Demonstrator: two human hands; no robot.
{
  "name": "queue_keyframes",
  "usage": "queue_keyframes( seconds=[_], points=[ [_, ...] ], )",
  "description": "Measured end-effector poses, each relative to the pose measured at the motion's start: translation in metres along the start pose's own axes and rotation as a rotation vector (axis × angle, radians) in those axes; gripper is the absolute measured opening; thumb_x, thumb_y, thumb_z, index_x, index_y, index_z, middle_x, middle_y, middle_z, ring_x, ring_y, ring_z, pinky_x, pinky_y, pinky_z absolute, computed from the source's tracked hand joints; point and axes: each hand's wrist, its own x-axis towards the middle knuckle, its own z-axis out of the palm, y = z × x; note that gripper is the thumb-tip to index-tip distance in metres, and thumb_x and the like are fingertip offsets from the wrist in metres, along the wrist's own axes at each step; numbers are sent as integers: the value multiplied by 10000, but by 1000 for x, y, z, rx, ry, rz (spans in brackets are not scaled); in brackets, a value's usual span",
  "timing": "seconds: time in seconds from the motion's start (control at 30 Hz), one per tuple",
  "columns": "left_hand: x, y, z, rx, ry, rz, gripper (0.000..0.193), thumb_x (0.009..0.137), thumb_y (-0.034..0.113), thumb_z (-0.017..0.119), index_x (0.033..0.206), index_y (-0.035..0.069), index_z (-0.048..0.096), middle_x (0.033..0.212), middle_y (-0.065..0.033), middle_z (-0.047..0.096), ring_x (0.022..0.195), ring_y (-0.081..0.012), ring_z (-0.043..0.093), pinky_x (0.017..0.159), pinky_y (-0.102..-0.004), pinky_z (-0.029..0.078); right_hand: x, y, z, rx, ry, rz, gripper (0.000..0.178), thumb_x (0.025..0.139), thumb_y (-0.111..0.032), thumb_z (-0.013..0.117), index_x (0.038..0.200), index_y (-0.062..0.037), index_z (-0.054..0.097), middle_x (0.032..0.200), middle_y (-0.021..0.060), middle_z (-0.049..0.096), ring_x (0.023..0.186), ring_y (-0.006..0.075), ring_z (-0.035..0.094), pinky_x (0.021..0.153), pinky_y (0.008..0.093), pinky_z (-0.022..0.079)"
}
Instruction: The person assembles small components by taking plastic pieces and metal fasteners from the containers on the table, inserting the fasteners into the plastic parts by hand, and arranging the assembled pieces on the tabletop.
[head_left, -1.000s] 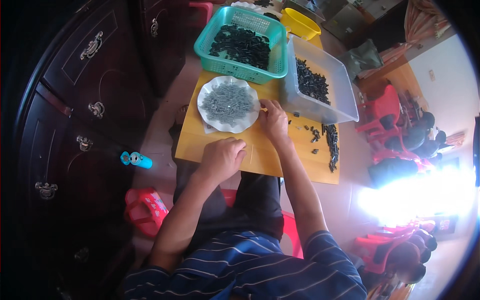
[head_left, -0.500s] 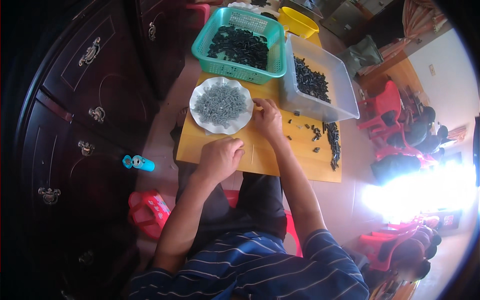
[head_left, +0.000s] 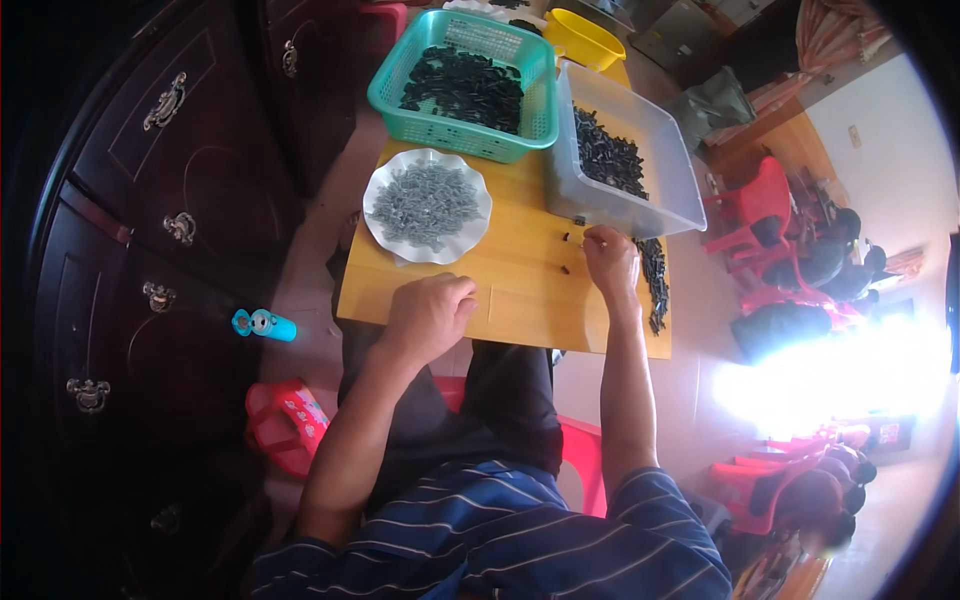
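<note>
My left hand (head_left: 430,312) rests near the table's front edge, its fingers curled in; whatever it holds is hidden. At the table's right side, my right hand (head_left: 612,262) has thumb and fingers pinched together over the loose black pieces, and I cannot see what lies between them. A few small black pieces (head_left: 567,269) sit just left of it. The wavy-rimmed white plate (head_left: 386,240), heaped with small grey screw-like parts (head_left: 425,203), stands beyond my left hand. Along the right edge lies a strip of black pieces (head_left: 654,285), partly behind my right hand.
A green basket (head_left: 455,140) of black strips and a clear plastic bin (head_left: 630,212) of black parts stand at the back of the wooden table (head_left: 520,315). Behind is a yellow tub (head_left: 590,45). Dark drawers (head_left: 130,200) line the left, with a blue can (head_left: 272,325) there.
My right hand has moved right, from beside the white plate to the loose black pieces. My left hand stays nearly in place. The whole view has shifted slightly.
</note>
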Motion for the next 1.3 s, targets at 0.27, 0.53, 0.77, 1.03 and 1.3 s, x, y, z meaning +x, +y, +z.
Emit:
queue_keyframes(
  seconds=[0.27, 0.53, 0.77, 1.03, 1.3],
  points=[
    [0, 2, 1, 6, -23, 8, 123, 853, 144, 716, 934, 52, 700, 844, -133, 692, 823, -354, 682, 712, -452, 532, -5, 23, -4, 37, -71, 65, 157, 848, -182, 715, 976, -109, 770, 934, 113, 745, 880, 317, 714, 799, 423, 561],
    [0, 1, 4, 13, -34, 14, 138, 855, 165, 719, 944, 62, 696, 850, -126, 689, 836, -348, 680, 723, -454, 529, -5, 24, 0, -9, -105, 90, 207, 848, -249, 724, 990, -105, 769, 916, 110, 750, 848, 316, 717, 784, 413, 556],
    [0, 2, 4, 27, -54, 23, 143, 858, 172, 715, 951, 64, 701, 850, -124, 689, 839, -347, 680, 731, -456, 533, -5, 33, 3, -167, -124, 112, 214, 898, -271, 669, 980, -82, 731, 979, 167, 730, 951, 361, 703, 831, 464, 546],
    [-1, 1, 5, 33, -60, 30, 144, 854, 174, 711, 946, 64, 702, 850, -121, 687, 837, -346, 681, 730, -459, 535, -12, 35, -20, -162, -101, 187, 182, 929, -242, 627, 996, -101, 721, 999, 154, 730, 950, 372, 702, 832, 466, 544],
    [1, 6, 6, 43, -98, 23, 146, 852, 176, 715, 946, 65, 707, 855, -124, 691, 852, -348, 680, 743, -458, 536, -21, 60, -24, -76, -11, 129, 155, 922, -177, 622, 992, -112, 744, 977, 156, 716, 926, 369, 699, 809, 465, 548]
  ],
)
